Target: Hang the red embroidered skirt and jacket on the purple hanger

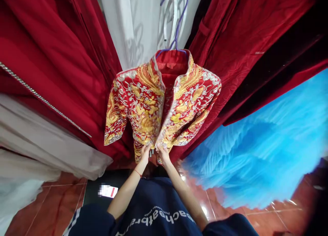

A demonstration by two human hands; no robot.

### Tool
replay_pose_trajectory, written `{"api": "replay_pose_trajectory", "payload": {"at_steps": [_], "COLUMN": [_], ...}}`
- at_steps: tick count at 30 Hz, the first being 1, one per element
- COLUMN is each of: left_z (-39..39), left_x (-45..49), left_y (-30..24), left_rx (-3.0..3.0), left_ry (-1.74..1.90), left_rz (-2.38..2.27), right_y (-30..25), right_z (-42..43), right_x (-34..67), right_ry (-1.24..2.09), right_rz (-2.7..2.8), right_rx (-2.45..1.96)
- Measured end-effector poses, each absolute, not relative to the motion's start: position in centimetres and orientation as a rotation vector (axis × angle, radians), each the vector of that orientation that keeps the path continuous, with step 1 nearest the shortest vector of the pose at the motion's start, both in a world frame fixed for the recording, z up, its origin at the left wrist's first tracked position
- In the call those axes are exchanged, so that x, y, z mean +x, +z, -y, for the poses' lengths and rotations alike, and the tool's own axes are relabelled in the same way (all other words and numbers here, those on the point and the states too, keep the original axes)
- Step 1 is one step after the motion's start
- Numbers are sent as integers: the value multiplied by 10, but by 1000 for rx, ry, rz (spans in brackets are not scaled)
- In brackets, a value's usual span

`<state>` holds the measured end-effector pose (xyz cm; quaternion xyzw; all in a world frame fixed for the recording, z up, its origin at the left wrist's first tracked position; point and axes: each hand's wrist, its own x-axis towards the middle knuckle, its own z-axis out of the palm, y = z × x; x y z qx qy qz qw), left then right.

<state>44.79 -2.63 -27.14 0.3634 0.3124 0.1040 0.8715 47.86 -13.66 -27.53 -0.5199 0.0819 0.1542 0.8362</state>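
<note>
A red jacket [143, 106] with gold and silver embroidery hangs on a purple hanger [176, 34] in front of me, its front slightly parted. My left hand [145, 153] pinches the lower hem of the left front panel. My right hand [163, 153] pinches the hem of the right front panel just beside it. Both hands meet at the bottom of the front opening. A thin red cord circles my left wrist.
Dark red velvet gowns [51, 68] hang on the left and more red garments [243, 48] on the right. A white garment [133, 24] hangs behind the jacket. Blue tulle [261, 150] spreads at the right, pale fabric [38, 143] at the left. A tag [109, 191] lies on the tiled floor.
</note>
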Motion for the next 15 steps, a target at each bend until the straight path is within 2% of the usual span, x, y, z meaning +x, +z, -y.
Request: {"api": "replay_pose_trajectory", "payload": {"at_steps": [8, 15], "left_z": [19, 21], "left_x": [482, 478], "left_y": [-270, -271], "left_rx": [629, 550], "left_ry": [162, 146], "left_rz": [-727, -728], "right_y": [-274, -264], "right_z": [143, 133], "right_x": [512, 517], "right_ry": [365, 271], "right_rz": [-290, -256], "right_rx": [-976, -929]}}
